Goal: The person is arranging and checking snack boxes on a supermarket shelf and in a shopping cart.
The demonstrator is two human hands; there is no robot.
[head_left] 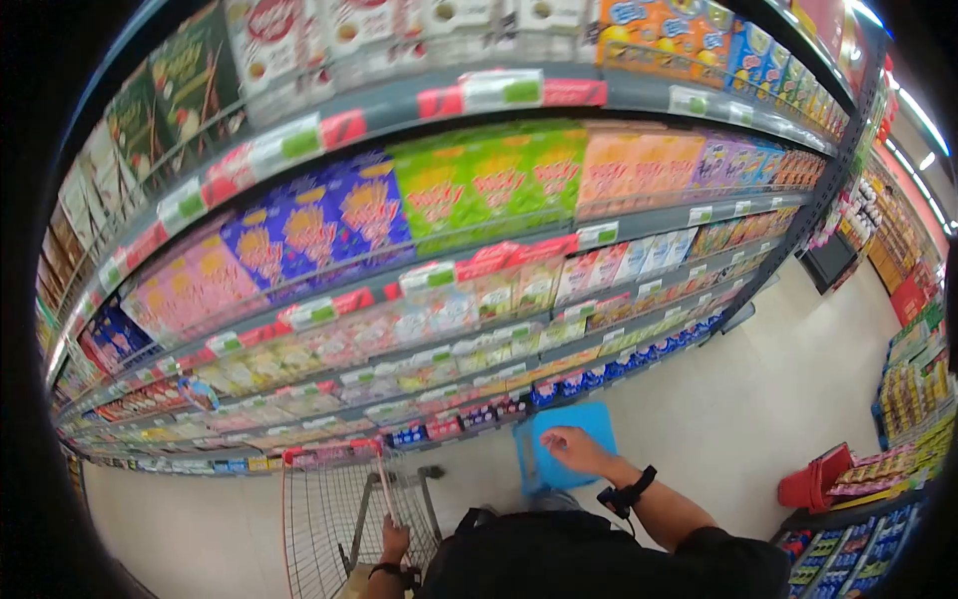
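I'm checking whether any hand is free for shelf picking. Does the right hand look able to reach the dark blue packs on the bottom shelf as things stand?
Probably not right away: the right hand rests on a blue board, so it is occupied, though open floor leaves the way to the dark blue packs free.

A long grey metal shelving unit (639, 215) runs from near left to far right. Its tiers carry rows of pink (195, 280), purple (319, 225), green (489, 180) and orange snack boxes (639, 165). The pale tiled floor (758, 399) carries a red plastic basket (813, 479) at near right.
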